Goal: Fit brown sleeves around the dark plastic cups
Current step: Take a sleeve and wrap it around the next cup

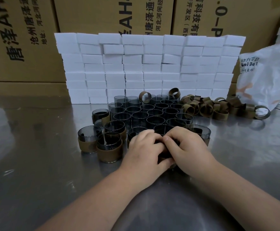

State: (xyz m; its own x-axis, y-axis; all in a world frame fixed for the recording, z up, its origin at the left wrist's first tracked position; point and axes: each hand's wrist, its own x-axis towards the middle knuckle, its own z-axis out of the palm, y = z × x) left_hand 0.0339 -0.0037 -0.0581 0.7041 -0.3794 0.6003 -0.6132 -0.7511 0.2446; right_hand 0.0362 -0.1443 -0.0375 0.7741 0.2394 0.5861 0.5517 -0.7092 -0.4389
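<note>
My left hand and my right hand are curled together round one dark cup at the near middle of the table; the cup is almost wholly hidden under my fingers. Behind them stands a block of several bare dark cups. To the left are cups wearing brown sleeves, and another sleeved cup stands right of my hands. A heap of loose brown sleeves lies at the back right.
A wall of stacked white foam blocks rises behind the cups, with brown cardboard cartons behind it. A white plastic bag lies at the right. The shiny metal table stretches left and toward me.
</note>
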